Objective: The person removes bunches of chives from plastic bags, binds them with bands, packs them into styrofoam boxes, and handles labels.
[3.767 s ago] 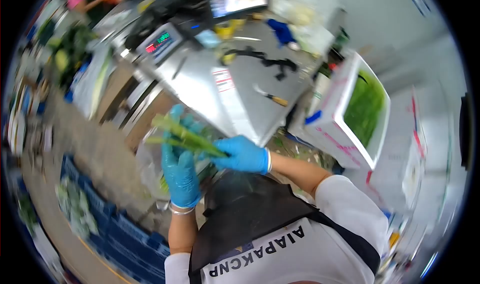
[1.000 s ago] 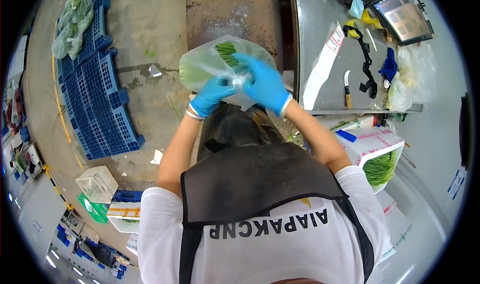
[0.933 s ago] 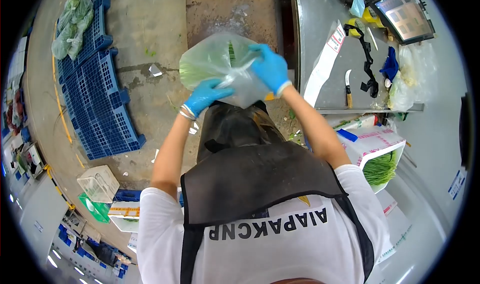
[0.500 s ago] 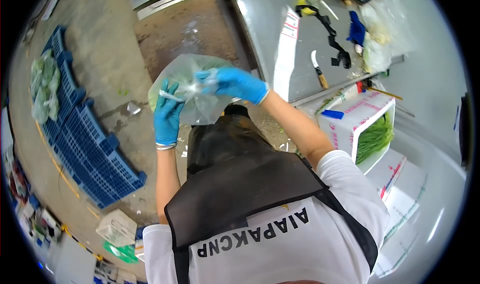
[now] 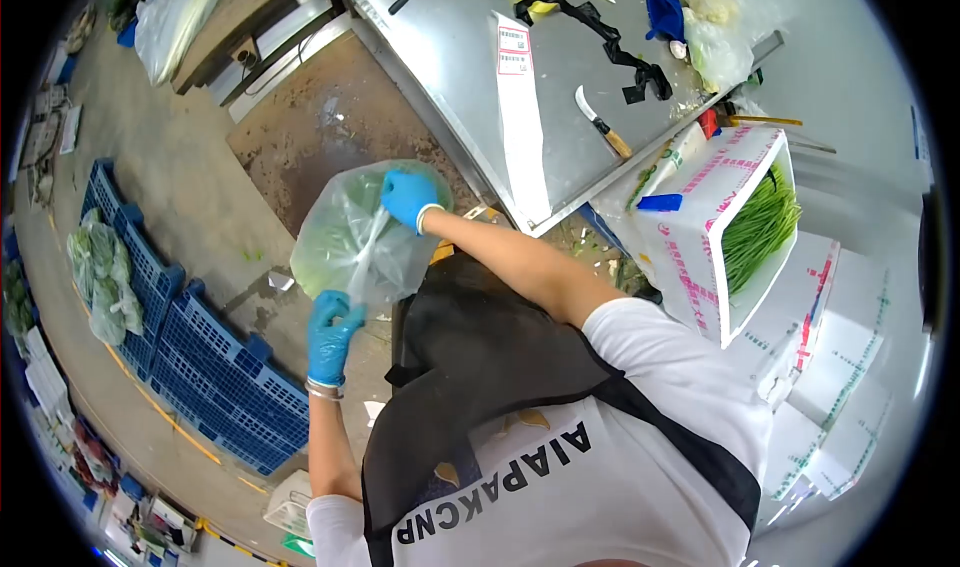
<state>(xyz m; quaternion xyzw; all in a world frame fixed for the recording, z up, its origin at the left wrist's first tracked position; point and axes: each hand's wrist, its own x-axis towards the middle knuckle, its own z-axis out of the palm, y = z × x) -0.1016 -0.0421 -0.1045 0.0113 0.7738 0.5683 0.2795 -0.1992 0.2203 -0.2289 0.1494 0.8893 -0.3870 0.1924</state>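
A clear plastic bag [image 5: 335, 232] with pale green contents hangs in front of my apron, above the brown board. Its gathered neck is twisted and runs down toward my left hand [image 5: 335, 339]. That hand, in a blue glove, has its fingers closed at the end of the neck. Also gloved in blue, my right hand [image 5: 410, 199] is closed on the upper right side of the bag, with its fingertips partly hidden. What exactly the contents are, the cloudy plastic does not show.
A metal table [image 5: 450, 67] holds a curved knife [image 5: 603, 124], a label strip [image 5: 522, 127] and a black strap [image 5: 590, 25]. At right lies a white box [image 5: 690, 257] of long green stalks [image 5: 755, 237]. Blue plastic pallets [image 5: 225, 377] lie on the left floor, with a bagged green bundle [image 5: 105, 277].
My hands have moved apart from the bag's neck. My right hand has shifted onto the bag's upper side, while my left hand sits lower at the neck's end. The view has also shifted.
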